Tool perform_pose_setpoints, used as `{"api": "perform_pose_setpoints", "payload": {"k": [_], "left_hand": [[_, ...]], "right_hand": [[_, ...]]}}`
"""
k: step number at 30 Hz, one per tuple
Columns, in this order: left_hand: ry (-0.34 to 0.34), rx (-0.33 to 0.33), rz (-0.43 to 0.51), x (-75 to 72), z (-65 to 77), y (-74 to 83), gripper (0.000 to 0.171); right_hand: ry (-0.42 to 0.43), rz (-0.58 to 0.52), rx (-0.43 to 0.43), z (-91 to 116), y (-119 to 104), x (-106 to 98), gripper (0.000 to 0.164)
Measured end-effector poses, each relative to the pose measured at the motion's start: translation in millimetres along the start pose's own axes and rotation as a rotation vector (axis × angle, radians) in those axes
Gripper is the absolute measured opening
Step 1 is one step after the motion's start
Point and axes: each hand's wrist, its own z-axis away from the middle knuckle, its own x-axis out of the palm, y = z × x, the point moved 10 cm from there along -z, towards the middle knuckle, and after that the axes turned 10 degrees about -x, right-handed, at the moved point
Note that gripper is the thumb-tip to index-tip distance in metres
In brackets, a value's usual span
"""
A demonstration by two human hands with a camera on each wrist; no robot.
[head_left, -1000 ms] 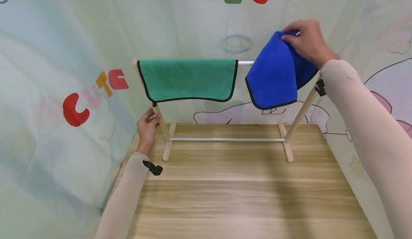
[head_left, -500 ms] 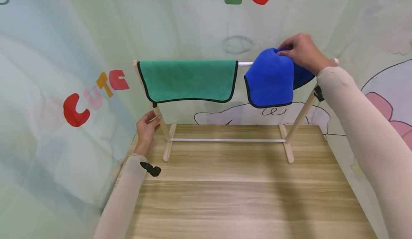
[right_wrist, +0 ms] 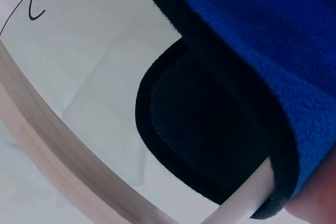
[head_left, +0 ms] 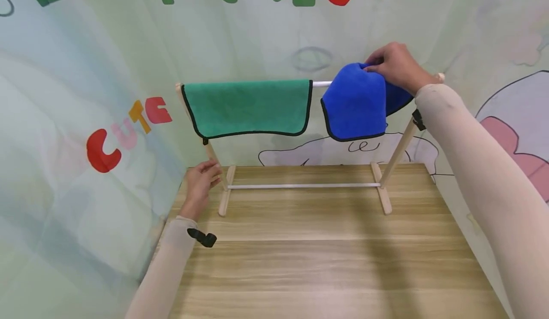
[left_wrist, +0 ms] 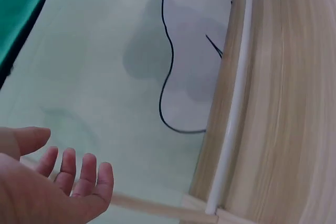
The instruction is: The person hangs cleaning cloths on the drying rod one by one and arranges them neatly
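Observation:
My right hand (head_left: 396,66) pinches the top of a blue cloth (head_left: 356,102) with black edging. The cloth hangs bunched over the right part of the rack's white top bar (head_left: 321,84); in the right wrist view, the blue cloth (right_wrist: 273,35) droops on both sides of the bar (right_wrist: 244,195). A green cloth (head_left: 249,108) with black edging drapes evenly over the bar's left part. Below it, my left hand (head_left: 202,184) is beside the rack's left wooden post (head_left: 212,153). In the left wrist view, the left hand (left_wrist: 58,192) has loosely bent fingers and holds nothing.
The wooden rack's feet (head_left: 381,190) stand near the back edge of a wood-grain table (head_left: 326,262), joined by a white lower bar (head_left: 300,186). A printed curtain (head_left: 240,37) hangs close behind and at both sides.
My right hand has lowered, bringing the blue cloth's raised corner down towards the bar. The left hand has shifted slightly down and right by the post. The head view has tilted a little.

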Motion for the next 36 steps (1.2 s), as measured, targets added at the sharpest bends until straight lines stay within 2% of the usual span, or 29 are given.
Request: {"api": "perform_pose_setpoints", "payload": {"k": [5, 8, 15, 22, 28, 32, 36], "left_hand": [[-0.069, 0.027, -0.018, 35.4, 10.1, 13.7, 0.037], [-0.136, 0.058, -0.034, 61.5, 20.2, 22.8, 0.036], [-0.317, 0.155, -0.082, 122.0, 51.4, 42.0, 0.034], [-0.429, 0.26, -0.103, 170.2, 77.2, 61.3, 0.03], [-0.471, 0.34, -0.123, 200.1, 87.6, 76.9, 0.032], [-0.464, 0.361, -0.141, 211.0, 87.9, 84.8, 0.031], [-0.459, 0.355, -0.147, 218.1, 86.1, 89.5, 0.031]], "right_hand": [[0.03, 0.089, -0.001, -0.3, 1.3, -4.1, 0.045], [0.045, 0.147, 0.008, 1.3, 4.8, -9.4, 0.047], [-0.004, 0.079, 0.065, 5.9, 20.3, -11.8, 0.05], [-0.04, 0.051, 0.086, 12.8, 31.2, -18.7, 0.049], [-0.019, 0.052, 0.091, 16.8, 33.1, -20.1, 0.051], [-0.004, 0.036, 0.091, 18.3, 31.4, -18.4, 0.051], [0.001, 0.031, 0.089, 18.8, 30.3, -17.2, 0.051]]}}
